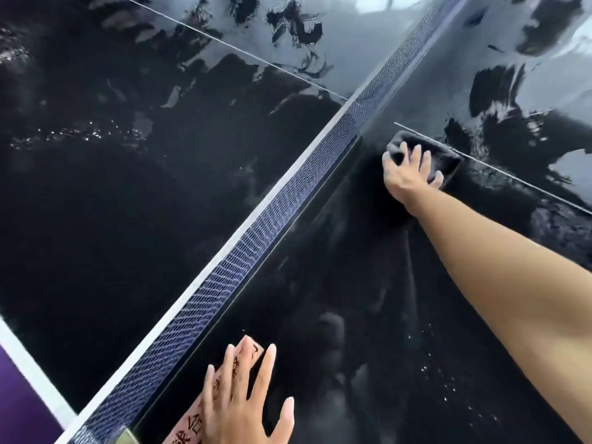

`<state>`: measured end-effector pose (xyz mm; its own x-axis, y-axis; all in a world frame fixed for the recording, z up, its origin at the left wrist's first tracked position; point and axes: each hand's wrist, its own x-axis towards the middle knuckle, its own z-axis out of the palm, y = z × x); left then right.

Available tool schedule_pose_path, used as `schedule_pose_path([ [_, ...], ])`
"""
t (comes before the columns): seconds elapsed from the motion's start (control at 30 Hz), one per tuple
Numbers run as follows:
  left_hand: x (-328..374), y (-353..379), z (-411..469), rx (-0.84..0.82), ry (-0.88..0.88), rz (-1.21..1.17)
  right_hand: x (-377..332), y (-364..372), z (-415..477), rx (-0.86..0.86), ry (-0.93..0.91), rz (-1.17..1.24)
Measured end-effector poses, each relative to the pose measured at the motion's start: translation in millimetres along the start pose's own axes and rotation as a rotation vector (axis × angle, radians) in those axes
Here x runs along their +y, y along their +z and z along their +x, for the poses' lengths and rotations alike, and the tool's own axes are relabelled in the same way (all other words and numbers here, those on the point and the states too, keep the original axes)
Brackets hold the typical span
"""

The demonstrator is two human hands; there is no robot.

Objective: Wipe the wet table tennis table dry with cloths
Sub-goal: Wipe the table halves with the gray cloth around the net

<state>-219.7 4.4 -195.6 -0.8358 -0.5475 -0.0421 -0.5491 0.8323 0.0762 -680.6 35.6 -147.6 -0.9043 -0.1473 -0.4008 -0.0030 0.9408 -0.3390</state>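
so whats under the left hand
A pink sheet with dark printed characters, flat on the table by the net. The left hand covers its middle, so cloth or label is unclear.

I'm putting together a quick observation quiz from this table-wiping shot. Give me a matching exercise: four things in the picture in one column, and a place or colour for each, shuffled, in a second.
Column one:
1. dark cloth
2. left hand
3. net
4. floor

Column two:
A. purple, at the lower left corner
B. flat on a pink printed sheet
C. under the right hand, over the white line
D. stretched diagonally across the black table

Pairs: 1-C, 2-B, 3-D, 4-A.
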Motion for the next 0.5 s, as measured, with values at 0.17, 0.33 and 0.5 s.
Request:
schedule_pose_path([
  [0.17, 1, 1, -1, 0.035, 0.003, -0.046, -42, 10, 19, -0.088, -0.206, -0.175],
  [0.33, 2, -6, -4, -0.037, 0.012, -0.041, -31, 40, -39, -0.108, -0.423, -0.274],
  [0.5, 5, -12, -2, -0.018, 0.032, -0.088, -19, 74, -121, -0.197, -0.520, -0.288],
])
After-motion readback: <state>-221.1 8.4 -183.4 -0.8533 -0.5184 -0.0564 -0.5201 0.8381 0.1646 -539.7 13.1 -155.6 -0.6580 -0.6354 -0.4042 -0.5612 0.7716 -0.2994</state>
